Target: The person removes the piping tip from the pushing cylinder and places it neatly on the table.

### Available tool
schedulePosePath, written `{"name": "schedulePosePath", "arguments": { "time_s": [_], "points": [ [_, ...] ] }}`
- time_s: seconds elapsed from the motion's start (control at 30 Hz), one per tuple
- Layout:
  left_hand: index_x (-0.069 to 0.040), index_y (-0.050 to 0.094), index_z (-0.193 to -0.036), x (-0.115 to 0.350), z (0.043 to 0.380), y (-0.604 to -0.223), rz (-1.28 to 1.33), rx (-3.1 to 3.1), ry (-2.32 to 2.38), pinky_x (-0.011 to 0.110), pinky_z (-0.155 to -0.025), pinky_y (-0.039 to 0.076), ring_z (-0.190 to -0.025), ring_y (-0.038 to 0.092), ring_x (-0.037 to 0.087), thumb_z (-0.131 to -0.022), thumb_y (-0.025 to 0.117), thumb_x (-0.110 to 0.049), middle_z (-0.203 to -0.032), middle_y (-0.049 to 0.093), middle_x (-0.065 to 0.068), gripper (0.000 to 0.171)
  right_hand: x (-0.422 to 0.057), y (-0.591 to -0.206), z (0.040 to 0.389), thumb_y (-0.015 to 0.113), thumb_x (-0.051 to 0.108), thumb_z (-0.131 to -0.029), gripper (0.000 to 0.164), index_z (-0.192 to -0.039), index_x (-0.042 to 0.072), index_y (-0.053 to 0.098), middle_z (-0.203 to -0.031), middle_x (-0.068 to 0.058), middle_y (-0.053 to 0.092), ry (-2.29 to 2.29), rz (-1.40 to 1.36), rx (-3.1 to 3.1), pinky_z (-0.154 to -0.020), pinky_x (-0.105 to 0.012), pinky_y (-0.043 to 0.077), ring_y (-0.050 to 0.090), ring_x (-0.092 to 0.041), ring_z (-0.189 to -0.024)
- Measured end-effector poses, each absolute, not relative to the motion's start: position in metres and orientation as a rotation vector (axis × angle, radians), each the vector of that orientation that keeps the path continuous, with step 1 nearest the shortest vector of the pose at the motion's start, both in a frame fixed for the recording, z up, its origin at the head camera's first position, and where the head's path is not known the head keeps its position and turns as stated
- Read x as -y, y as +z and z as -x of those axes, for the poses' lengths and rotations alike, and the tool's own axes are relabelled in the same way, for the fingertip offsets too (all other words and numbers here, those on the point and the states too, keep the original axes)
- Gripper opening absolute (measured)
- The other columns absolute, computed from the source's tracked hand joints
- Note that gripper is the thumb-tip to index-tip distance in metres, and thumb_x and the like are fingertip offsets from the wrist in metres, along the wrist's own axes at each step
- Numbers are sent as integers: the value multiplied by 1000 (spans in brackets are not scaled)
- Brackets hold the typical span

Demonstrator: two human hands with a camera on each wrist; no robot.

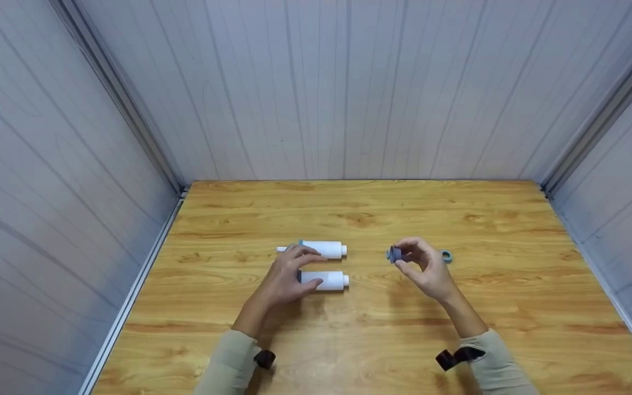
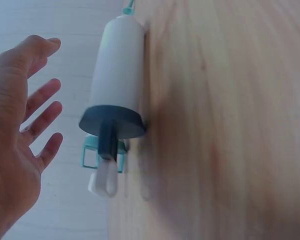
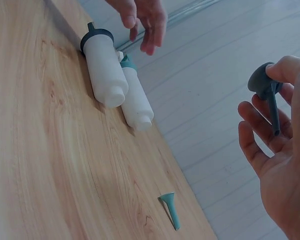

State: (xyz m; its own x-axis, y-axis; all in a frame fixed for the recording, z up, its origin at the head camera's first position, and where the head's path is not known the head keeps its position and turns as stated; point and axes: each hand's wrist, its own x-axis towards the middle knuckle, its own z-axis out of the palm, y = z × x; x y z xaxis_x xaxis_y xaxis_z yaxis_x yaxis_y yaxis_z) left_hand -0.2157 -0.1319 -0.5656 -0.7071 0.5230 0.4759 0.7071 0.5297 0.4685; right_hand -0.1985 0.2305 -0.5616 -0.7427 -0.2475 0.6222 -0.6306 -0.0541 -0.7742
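My right hand (image 1: 428, 271) pinches a dark grey funnel-shaped nozzle (image 3: 260, 80) between thumb and fingers, raised off the table. Its wide end and thin stem show in the right wrist view. My left hand (image 1: 286, 277) hovers over two white plastic bottles with its fingers apart, gripping nothing; the left wrist view shows a gap between it and the nearer bottle. That nearer bottle (image 1: 327, 280) lies on its side with a dark end piece (image 2: 112, 120). Behind it, parallel, lies the other bottle (image 1: 324, 249) with a teal end piece (image 3: 127, 62). Both white necks point right.
A small teal funnel-shaped nozzle (image 3: 172, 212) lies on the wood-grain table (image 1: 365, 340), beyond my right hand. Pale panel walls (image 1: 316, 99) enclose the table at the back and sides. Black straps sit on both sleeves.
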Motion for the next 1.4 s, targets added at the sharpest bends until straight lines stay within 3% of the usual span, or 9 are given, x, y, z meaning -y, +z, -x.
{"name": "schedulePosePath", "arguments": {
  "time_s": [0.23,0.53,1.17,1.4],
  "points": [
    [-14,82,-131,122,217,-556,1026,2428,-1020,48,-101,65,-121,75,30,-92,92,-14,-127,79,10,40,-230,-562,199,66,-29,-91,39,-129,-21,65,-124,8,74,1843,-902,1969,-90,-15,61,72,-2,-107],
    [-12,80,-137,106,214,-540,1011,2414,-1137,52,-107,63,-125,75,32,-96,91,-14,-131,80,10,42,-224,-563,199,68,-28,-91,39,-129,-20,67,-123,10,75,1856,-859,1973,-87,-16,61,73,-3,-104],
    [-11,80,-137,77,217,-523,1092,2317,-1212,48,-109,65,-129,76,30,-101,87,-18,-136,81,10,38,-210,-566,197,69,-28,-91,40,-129,-20,68,-126,9,77,1877,-895,1961,-86,-17,63,74,-3,-103],
    [-12,81,-136,66,217,-519,1129,2273,-1258,40,-97,70,-120,81,30,-101,87,-18,-132,84,11,36,-205,-565,197,69,-28,-91,41,-131,-20,67,-127,10,76,1877,-905,1965,-84,-18,64,74,-3,-102]
  ]
}}
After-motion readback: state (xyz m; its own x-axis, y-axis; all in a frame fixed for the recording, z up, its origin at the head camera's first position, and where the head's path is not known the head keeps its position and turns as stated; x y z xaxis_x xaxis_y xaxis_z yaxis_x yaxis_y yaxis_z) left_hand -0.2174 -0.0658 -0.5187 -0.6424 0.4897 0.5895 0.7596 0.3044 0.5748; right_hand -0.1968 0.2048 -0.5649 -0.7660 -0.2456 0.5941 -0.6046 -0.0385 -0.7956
